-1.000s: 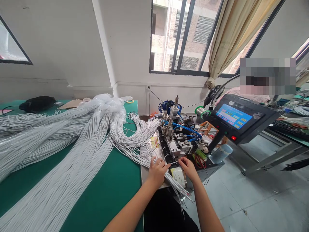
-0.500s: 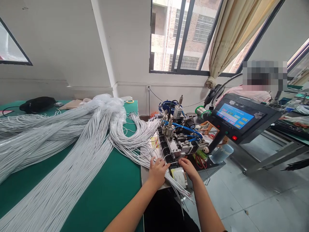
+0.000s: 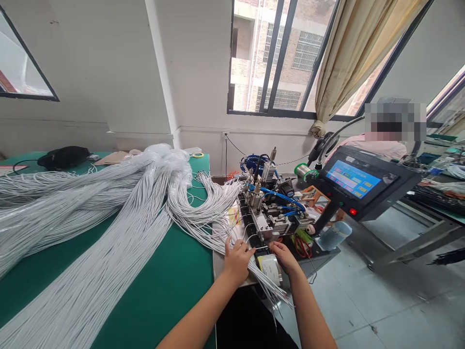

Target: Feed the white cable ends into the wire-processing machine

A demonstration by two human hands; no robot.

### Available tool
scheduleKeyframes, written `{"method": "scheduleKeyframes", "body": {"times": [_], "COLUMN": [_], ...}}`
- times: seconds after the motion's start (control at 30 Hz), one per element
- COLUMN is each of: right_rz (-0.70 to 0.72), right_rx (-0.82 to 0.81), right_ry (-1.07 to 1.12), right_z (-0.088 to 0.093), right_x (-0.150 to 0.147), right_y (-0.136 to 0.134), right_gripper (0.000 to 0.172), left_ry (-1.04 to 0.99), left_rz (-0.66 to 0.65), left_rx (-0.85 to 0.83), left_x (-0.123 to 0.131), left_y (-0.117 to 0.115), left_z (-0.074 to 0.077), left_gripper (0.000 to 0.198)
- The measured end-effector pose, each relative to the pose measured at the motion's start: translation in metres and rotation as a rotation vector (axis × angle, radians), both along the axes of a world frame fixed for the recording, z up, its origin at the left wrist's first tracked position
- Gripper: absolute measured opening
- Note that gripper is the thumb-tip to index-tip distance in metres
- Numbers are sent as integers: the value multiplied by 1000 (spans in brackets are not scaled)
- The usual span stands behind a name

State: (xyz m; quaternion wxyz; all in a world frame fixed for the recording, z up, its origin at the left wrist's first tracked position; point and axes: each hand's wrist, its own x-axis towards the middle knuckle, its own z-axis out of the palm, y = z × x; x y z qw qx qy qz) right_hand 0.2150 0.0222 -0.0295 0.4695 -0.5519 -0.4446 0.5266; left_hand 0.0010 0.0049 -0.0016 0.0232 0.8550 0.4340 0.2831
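My left hand (image 3: 238, 259) rests over a bundle of white cables (image 3: 267, 277), its thumb and fingers closed on one white cable (image 3: 260, 248). That cable runs across to my right hand (image 3: 282, 256), whose thumb and forefinger pinch its other end. Both hands are at the near end of a bench machine (image 3: 263, 223) with metal slides and blue air hoses. Just below the stretched cable sits a round container with a white label (image 3: 271, 267). The cable tip is hidden by my right fingers.
Long bundles of white cable (image 3: 119, 242), partly wrapped in plastic, cover the green table (image 3: 174, 295). A control screen (image 3: 354, 178) stands right of the machine, near a green-flanged wire spool (image 3: 304, 170) and a plastic tub (image 3: 334, 235). Another person (image 3: 385, 140) sits behind the screen.
The camera view has shifted slightly. Both hands stay at the machine's near end with the white cable between them; my right hand sits slightly lower.
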Motion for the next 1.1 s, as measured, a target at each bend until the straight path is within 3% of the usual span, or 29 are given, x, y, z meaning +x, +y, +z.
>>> {"method": "scheduleKeyframes", "body": {"times": [0.63,1.1], "right_rz": [-172,-123], "right_rx": [143,214], "right_ry": [-361,-464], "right_z": [14,31], "right_x": [3,4], "right_y": [-18,-27], "right_gripper": [41,36], "left_ry": [-22,-5], "left_rz": [37,44], "left_rx": [-41,-78], "left_x": [-1,-2], "left_y": [-1,0], "left_z": [5,6], "left_gripper": [46,44]}}
